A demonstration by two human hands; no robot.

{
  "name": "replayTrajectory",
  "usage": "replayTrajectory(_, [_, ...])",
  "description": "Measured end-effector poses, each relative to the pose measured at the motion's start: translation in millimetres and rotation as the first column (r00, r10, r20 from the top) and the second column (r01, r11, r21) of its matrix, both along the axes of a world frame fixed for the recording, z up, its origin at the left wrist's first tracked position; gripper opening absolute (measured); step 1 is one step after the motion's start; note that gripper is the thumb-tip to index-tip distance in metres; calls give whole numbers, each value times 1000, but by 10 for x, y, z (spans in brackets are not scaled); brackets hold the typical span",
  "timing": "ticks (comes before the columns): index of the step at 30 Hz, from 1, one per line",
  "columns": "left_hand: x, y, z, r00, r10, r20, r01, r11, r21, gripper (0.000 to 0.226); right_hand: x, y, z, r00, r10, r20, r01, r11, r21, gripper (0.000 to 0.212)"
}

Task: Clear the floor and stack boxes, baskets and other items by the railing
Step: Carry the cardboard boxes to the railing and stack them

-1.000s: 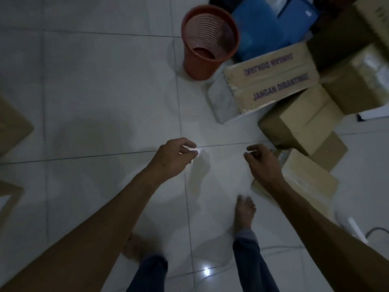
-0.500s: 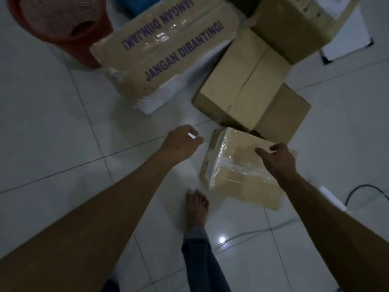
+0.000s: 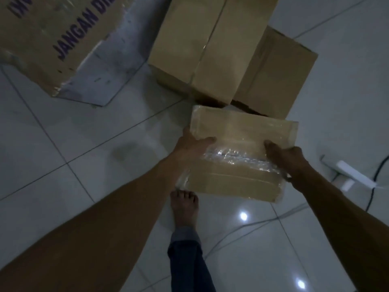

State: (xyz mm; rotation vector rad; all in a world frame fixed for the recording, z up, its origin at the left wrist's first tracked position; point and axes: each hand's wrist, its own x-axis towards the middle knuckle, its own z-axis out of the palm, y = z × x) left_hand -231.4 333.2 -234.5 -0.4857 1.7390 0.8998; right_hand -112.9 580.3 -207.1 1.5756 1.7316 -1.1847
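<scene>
We've got both hands on the small taped box point(image 3: 242, 152), mid-frame, just right of our bare foot point(image 3: 184, 205). Left hand point(image 3: 192, 147) grips its left edge: thumb lies across the top face, fingers wrapped round the side and out of sight. Right hand point(image 3: 289, 158) grips the right side, thumb on top near the shiny tape band, fingers curled under the edge. Can't tell whether the box is lifted or resting on the tile floor point(image 3: 73, 148).

Far side of the small box: a larger plain carton point(image 3: 210, 45) with a centre seam, its near corner just beside the small box's far edge. Another brown carton point(image 3: 277, 72) sits against that one's right side. Far left: a big carton printed "JANGAN" point(image 3: 42, 34) in purple, with a grey scuffed side panel facing us.

Right of the right hand, a white power strip point(image 3: 347, 173) lies on the floor with a dark cable point(image 3: 376, 165) running off right. A thin cable also crosses the tiles near the foot. Lighting is dim; two ceiling-light reflections show on the near tiles.
</scene>
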Motion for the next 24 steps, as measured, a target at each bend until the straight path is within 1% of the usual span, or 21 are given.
replayTrajectory(1, [1,-36,38,999,38,-4,-38,999,19,117,14,-33,6,999,-11,-49,12,999,31,75])
replayTrajectory(3, [2,-137,111,996,89,-16,-88,996,32,114,11,-122,101,996,5,-93,2,997,78,86])
replayTrajectory(5, [-53,-287,308,991,132,-34,-131,991,26,111,-26,-269,294,992,40,-117,-29,996,89,87])
replayTrajectory(8, [-140,-541,674,982,175,-75,-175,985,4,92,-140,-462,601,983,70,-170,-50,992,118,86])
replayTrajectory(10, [-180,-765,856,971,210,-115,-212,977,-8,84,-283,-634,831,974,111,-196,-83,986,144,83])
replayTrajectory(12, [-205,-1033,1034,961,233,-152,-238,971,-15,79,-413,-840,1020,969,155,-193,-123,978,170,75])
replayTrajectory(14, [-232,-1355,1224,949,255,-184,-265,964,-32,77,-539,-1099,1221,958,204,-201,-172,971,164,68])
replayTrajectory(16, [-231,-1725,1413,935,283,-216,-300,952,-52,76,-649,-1389,1378,948,249,-198,-221,963,155,73])
replayTrajectory(17, [-214,-1930,1494,927,295,-230,-317,946,-64,77,-701,-1549,1448,943,269,-194,-245,959,139,70])
replayTrajectory(19, [-170,-2358,1635,914,325,-244,-353,932,-83,80,-794,-1912,1571,919,330,-215,-312,943,115,52])
replayTrajectory(21, [-94,-2838,1707,894,361,-265,-396,914,-92,81,-890,-2339,1670,884,394,-251,-376,919,117,44])
replayTrajectory(22, [-49,-3074,1745,880,383,-282,-422,902,-93,81,-930,-2558,1709,871,415,-264,-398,910,117,46])
replayTrajectory(24, [68,-3565,1827,844,436,-311,-483,871,-90,79,-996,-3027,1783,835,475,-277,-458,879,128,59])
